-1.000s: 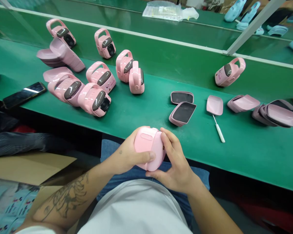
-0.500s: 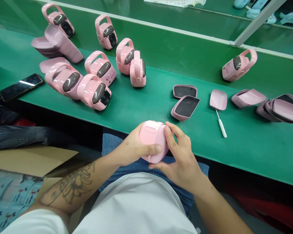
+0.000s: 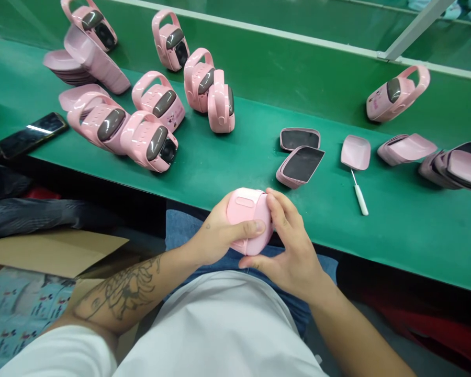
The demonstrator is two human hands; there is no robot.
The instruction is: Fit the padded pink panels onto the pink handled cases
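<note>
Just past the bench's front edge, above my lap, I hold a rounded pink speaker casing (image 3: 248, 209) with a raised oval on its side. My left hand (image 3: 223, 228) wraps around its left side, thumb pressed across the lower face. On the right, the fingers of my right hand (image 3: 292, 235) are bent against the casing's edge, with the thumb underneath. The casing's far side is hidden. Nearest on the bench are pink shells with black panels (image 3: 300, 165). A white-handled screwdriver (image 3: 360, 199) lies to the right, its tip by a pink cover (image 3: 355, 152).
Several pink handled speakers (image 3: 149, 141) with dark windows stand at the left, beside stacked pink covers (image 3: 98, 60) and a phone (image 3: 33, 135). Another handled speaker (image 3: 396, 94) and stacked shells (image 3: 455, 165) are at the right. An open carton (image 3: 55, 251) sits at lower left.
The view has shifted slightly, so the bench items appear a little higher. Both hands keep their hold on the casing, with only slight movement of the right fingers.
</note>
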